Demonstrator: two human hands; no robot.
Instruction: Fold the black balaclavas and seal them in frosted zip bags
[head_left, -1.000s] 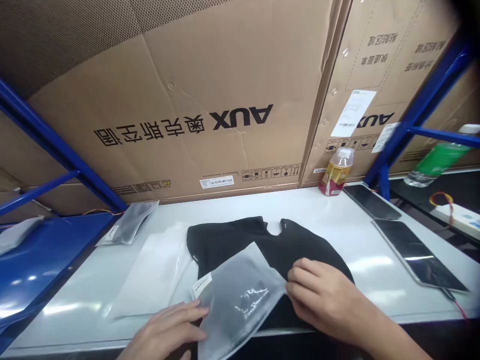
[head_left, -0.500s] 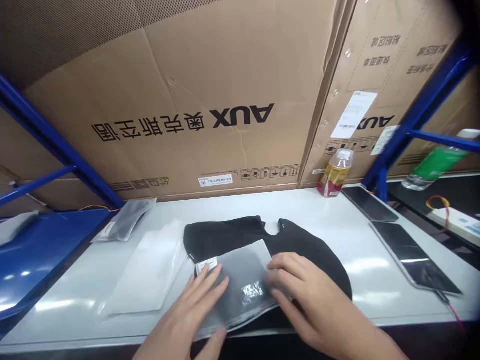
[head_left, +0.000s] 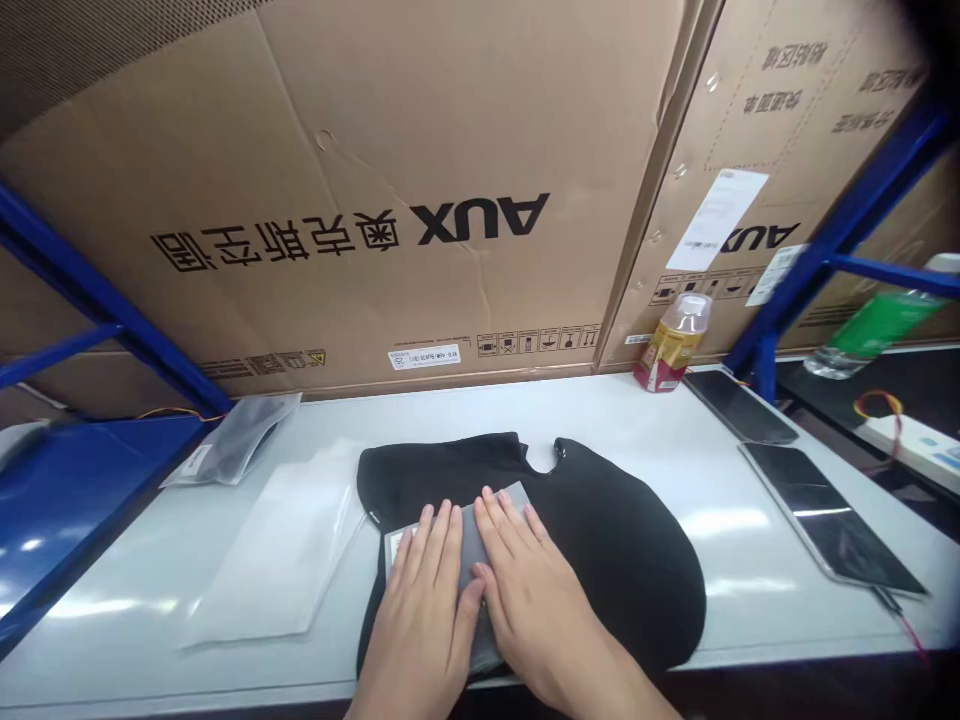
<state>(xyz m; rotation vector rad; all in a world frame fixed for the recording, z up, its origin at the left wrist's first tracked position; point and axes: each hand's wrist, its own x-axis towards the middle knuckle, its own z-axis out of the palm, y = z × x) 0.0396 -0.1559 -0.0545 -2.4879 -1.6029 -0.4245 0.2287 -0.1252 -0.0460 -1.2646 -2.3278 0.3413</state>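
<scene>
Both my hands lie flat, side by side, on a clear plastic bag (head_left: pixel 517 494) with dark contents and a small white label at its left corner. My left hand (head_left: pixel 426 600) covers the bag's left part, fingers stretched out. My right hand (head_left: pixel 529 590) presses on its right part, its thumb close to the left thumb. Beneath the bag spreads a black fabric piece (head_left: pixel 630 540) with a rounded right side and a notch in its upper edge. Most of the bag is hidden under my hands.
A white translucent sheet or bag (head_left: pixel 262 560) and another clear bag with a grey item (head_left: pixel 244 440) lie at left. A juice bottle (head_left: pixel 673 342) stands at back right, near two dark phone-like devices (head_left: pixel 832 520) (head_left: pixel 739 405). Large cartons (head_left: pixel 450 120) and blue posts (head_left: pixel 847 220) border the table.
My right hand has moved left from the bag's right edge onto its middle. My left hand has shifted forward and right onto the bag, and both hands now lie flat together.
</scene>
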